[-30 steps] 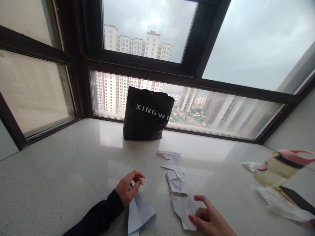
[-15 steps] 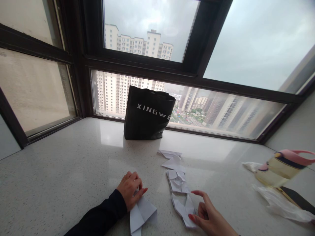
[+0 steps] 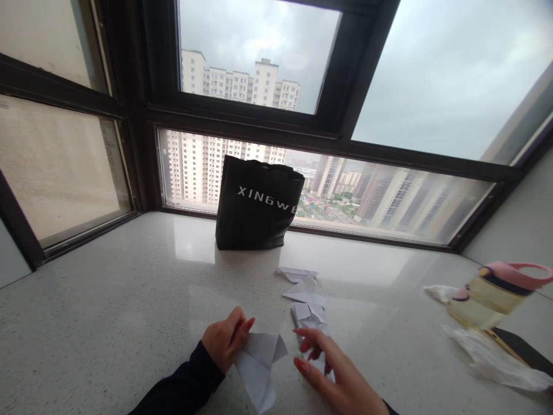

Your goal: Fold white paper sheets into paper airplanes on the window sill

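Observation:
My left hand (image 3: 227, 340) is closed on one edge of a folded white paper (image 3: 259, 369), pinched between thumb and fingers and lifted at an angle. Just right of that sheet is my right hand (image 3: 330, 369), thumb and forefinger apart, with nothing gripped between them. Beneath and behind the right hand lies a row of folded papers. The nearest one is mostly covered by that hand. A squarish folded paper (image 3: 309, 315) shows beyond the fingers, then a pointed folded paper (image 3: 303, 291) and a flat folded strip (image 3: 297, 274) farther back.
A black bag (image 3: 259, 204) with white lettering stands by the window on the speckled white counter (image 3: 108, 305). To the right are a pink-lidded bottle (image 3: 492, 294), a crumpled white tissue (image 3: 492, 360) and a dark phone-like slab (image 3: 525, 351).
My left hand has closed on the folded paper and raised it off the counter. My right hand has moved left from the nearest paper in the row toward the held one.

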A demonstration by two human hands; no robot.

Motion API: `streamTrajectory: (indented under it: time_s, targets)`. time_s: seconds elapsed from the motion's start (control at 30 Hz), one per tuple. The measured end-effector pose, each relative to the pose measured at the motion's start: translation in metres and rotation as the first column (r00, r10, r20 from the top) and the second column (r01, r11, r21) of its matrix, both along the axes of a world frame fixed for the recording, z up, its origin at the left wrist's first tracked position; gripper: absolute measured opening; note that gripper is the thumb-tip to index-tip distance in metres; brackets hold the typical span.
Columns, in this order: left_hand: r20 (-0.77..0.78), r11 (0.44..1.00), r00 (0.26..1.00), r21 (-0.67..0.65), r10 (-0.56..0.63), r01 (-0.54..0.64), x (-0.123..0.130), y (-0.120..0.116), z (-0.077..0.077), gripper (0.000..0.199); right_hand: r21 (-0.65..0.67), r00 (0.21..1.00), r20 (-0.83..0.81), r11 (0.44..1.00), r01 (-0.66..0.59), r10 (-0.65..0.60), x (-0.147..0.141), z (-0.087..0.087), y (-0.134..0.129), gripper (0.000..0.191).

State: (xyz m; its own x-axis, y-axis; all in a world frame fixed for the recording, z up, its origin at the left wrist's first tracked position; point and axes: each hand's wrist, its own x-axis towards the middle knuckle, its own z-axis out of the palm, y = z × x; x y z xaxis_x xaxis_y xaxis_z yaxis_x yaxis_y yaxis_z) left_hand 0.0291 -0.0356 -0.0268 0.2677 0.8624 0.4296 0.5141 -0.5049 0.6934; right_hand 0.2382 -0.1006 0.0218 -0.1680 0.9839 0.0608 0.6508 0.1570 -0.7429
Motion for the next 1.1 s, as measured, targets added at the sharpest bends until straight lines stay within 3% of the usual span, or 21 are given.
streamTrajectory:
  time_s: [0.13,0.23,0.37,0.43,0.53,0.67,0.83,1.1]
  targets:
    - [0.135,0.999,0.990,-0.031,0.042,-0.038,0.003,-0.004,0.003,0.034,-0.027,0.990,-0.074,0.992,-0.126,0.123,-0.032,-0.001,0.014,0.036]
    - [0.260,0.995,0.964,-0.091,0.059,-0.036,0.001,-0.004,0.008,0.038,-0.069,0.948,-0.290,0.985,-0.157,0.131,-0.046,-0.007,0.026,0.034]
    - [0.465,0.976,0.885,-0.203,0.023,0.082,0.001,-0.004,0.013,0.037,-0.181,0.845,-0.521,0.952,-0.245,0.119,-0.048,-0.009,0.042,0.038]
    - [0.550,0.965,0.835,-0.218,-0.005,0.149,0.003,-0.003,0.014,0.054,-0.168,0.834,-0.541,0.958,-0.232,0.107,-0.037,-0.004,0.054,0.038]
    - [0.588,0.957,0.809,-0.237,0.003,0.168,0.005,0.001,0.010,0.067,-0.067,0.883,-0.468,0.994,-0.089,0.047,-0.003,0.009,0.082,0.040]
    - [0.548,0.948,0.836,-0.277,0.020,0.159,0.002,0.008,0.003,0.062,-0.045,0.920,-0.388,0.999,0.028,-0.043,0.053,0.017,0.123,0.042]
    - [0.473,0.942,0.881,-0.289,-0.013,0.169,0.002,0.007,-0.001,0.054,-0.092,0.967,-0.232,0.992,0.085,-0.105,0.091,-0.006,0.149,0.040]
    - [0.432,0.934,0.901,-0.306,-0.035,0.183,0.003,0.005,-0.003,0.049,-0.165,0.988,0.097,0.977,0.134,-0.119,0.099,-0.039,0.159,0.020]
